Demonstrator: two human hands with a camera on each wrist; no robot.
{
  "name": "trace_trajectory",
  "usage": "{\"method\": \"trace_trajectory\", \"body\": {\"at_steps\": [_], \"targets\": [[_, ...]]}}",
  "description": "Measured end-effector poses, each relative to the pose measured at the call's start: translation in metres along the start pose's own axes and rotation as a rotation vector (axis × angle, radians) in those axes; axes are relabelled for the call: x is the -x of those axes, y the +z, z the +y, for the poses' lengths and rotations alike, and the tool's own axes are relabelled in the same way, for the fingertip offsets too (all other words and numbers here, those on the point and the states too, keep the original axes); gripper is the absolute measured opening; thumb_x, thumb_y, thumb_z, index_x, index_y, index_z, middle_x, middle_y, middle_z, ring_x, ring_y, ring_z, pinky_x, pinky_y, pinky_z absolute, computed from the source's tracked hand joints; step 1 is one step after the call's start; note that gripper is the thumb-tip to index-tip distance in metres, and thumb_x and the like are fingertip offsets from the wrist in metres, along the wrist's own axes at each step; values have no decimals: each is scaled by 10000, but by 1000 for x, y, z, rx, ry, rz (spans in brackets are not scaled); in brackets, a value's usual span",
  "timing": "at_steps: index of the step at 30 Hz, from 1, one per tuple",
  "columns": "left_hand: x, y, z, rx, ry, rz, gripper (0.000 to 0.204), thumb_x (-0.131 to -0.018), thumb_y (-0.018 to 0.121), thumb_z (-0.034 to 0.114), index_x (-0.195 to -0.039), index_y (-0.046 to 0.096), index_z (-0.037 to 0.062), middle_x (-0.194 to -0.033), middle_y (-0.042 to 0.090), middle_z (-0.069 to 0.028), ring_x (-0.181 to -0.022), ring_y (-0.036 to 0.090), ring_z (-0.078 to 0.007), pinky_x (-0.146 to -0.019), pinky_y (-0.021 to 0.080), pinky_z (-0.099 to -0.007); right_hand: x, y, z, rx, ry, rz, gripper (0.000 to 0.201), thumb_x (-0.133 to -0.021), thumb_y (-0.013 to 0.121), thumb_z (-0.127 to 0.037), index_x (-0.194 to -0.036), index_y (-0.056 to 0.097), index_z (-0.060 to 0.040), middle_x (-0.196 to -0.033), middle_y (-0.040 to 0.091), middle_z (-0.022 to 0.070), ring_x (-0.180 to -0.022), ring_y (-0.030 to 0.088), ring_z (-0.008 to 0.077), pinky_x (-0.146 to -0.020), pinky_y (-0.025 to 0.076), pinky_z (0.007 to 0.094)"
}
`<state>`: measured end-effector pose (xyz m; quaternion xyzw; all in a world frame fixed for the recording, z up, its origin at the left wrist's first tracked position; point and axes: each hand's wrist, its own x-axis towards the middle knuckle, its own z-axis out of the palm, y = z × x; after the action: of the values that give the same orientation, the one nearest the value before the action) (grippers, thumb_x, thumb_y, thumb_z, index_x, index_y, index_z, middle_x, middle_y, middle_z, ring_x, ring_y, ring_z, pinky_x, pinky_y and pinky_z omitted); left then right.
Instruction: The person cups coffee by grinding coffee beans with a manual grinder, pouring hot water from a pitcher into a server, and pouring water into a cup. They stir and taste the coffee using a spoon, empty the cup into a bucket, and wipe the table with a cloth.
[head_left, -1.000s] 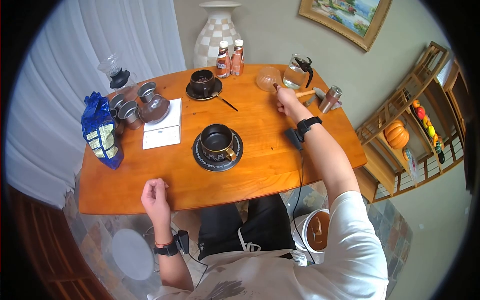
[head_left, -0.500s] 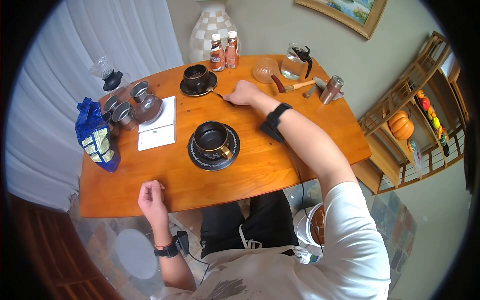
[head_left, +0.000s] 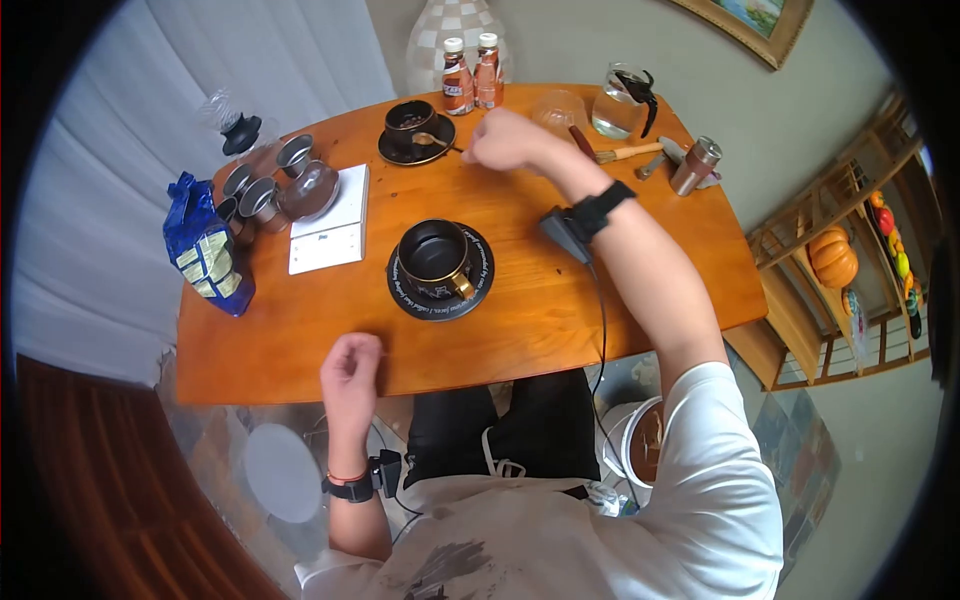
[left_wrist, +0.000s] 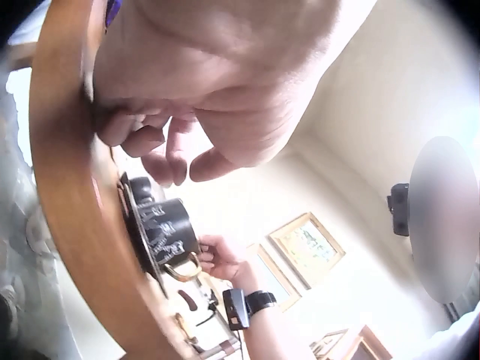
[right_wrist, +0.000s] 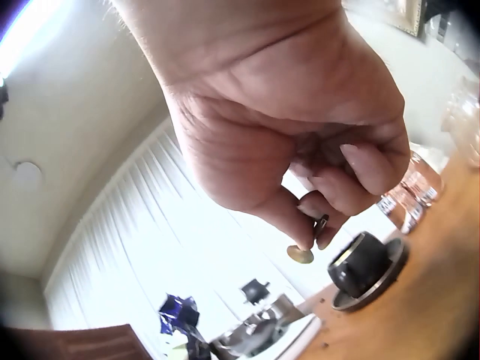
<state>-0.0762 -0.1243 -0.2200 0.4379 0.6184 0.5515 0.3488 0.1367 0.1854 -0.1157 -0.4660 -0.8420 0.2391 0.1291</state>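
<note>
My right hand (head_left: 503,140) pinches the dark handle of a small spoon (head_left: 425,139) between thumb and fingers. In the right wrist view the spoon's golden-brown bowl (right_wrist: 300,255) shows just past the thumb tip. Behind it is a black cup (head_left: 408,118) on a dark saucer (head_left: 398,153), with brown bits inside; in the head view the spoon bowl overlaps this cup's near side. Loosely curled and holding nothing, my left hand (head_left: 351,365) hovers by the table's front edge. A larger black cup with a gold handle (head_left: 436,252) stands on a lettered saucer (head_left: 482,262) mid-table.
On the left are a blue bag (head_left: 205,245), metal cups (head_left: 262,200), a round brown glass pot (head_left: 312,190) and a white scale-like slab (head_left: 330,248). Two bottles (head_left: 458,78), a glass pitcher (head_left: 617,112), a brush (head_left: 630,152) and a metal-and-brown cylinder (head_left: 697,166) stand or lie farther back and right.
My right hand went from the brush by the glass bowl leftward to the spoon, and the spoon has been picked up off the table. The left hand shifted slightly.
</note>
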Motion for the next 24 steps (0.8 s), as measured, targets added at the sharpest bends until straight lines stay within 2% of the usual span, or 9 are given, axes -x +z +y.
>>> {"method": "trace_trajectory", "body": {"at_steps": [1,3,5,7,9,15,19,20,24], "targets": [[1,10,9,36,-40,-56,92,-1014,606,76,-1042,661,8,-905,652,0,-850,590,-80,-801,468,-225,9,-13,-3,-45,-48,1,306,-838,700,-248,-957,758,28,-945,726,246,-878,696,387,-806,540,432],[0,27,32,166,-287,-166,156,-1011,618,81,-1144,655,8,-896,652,3,-849,597,-74,-773,467,-221,28,-31,-10,-206,-115,49,234,-883,721,-203,-941,725,24,-793,667,152,-784,626,209,-726,491,376],[-3,48,40,200,-307,-222,216,-1013,618,86,-1217,620,12,-911,654,5,-841,592,-67,-747,456,-214,45,-44,-22,-248,-175,77,207,-932,680,-180,-930,666,26,-725,587,120,-725,566,174,-695,461,365],[-1,67,38,213,-311,-266,285,-1016,619,91,-1289,586,17,-926,656,6,-832,587,-61,-721,446,-208,60,-55,-28,-117,-316,68,197,-979,628,-170,-933,613,21,-724,555,127,-716,556,233,-707,454,394],[0,88,18,361,-175,-302,391,-1048,569,148,-1427,511,72,-868,603,2,-641,455,-26,-542,309,-175,75,-52,-26,1,-537,200,186,-993,597,-155,-935,592,21,-758,566,154,-760,557,321,-739,459,419],[-13,98,52,393,-392,-381,399,-1080,509,167,-1464,462,70,-891,599,-25,-590,384,-35,-535,286,-180,112,-68,-25,-2,-437,116,160,-973,597,-125,-936,591,30,-828,604,204,-829,569,406,-757,464,455],[-16,117,50,591,-511,-245,241,-1119,429,262,-1229,543,81,-895,609,-57,-558,356,-45,-503,270,-197,125,-85,-17,80,-345,130,153,-945,595,-119,-924,647,23,-918,668,225,-909,620,432,-782,498,492],[-16,122,50,601,-505,-190,258,-1125,411,311,-1059,539,97,-888,605,-49,-538,331,-47,-473,251,-208,129,-87,-12,84,-363,138,140,-932,609,-111,-919,645,24,-910,669,221,-903,620,429,-774,498,485],[-15,124,55,692,-507,-48,282,-1121,415,309,-925,502,125,-844,530,4,-533,283,-39,-455,215,-208,144,-97,-9,58,-444,195,104,-905,629,-77,-907,638,27,-877,666,215,-900,620,424,-767,496,479]]}}
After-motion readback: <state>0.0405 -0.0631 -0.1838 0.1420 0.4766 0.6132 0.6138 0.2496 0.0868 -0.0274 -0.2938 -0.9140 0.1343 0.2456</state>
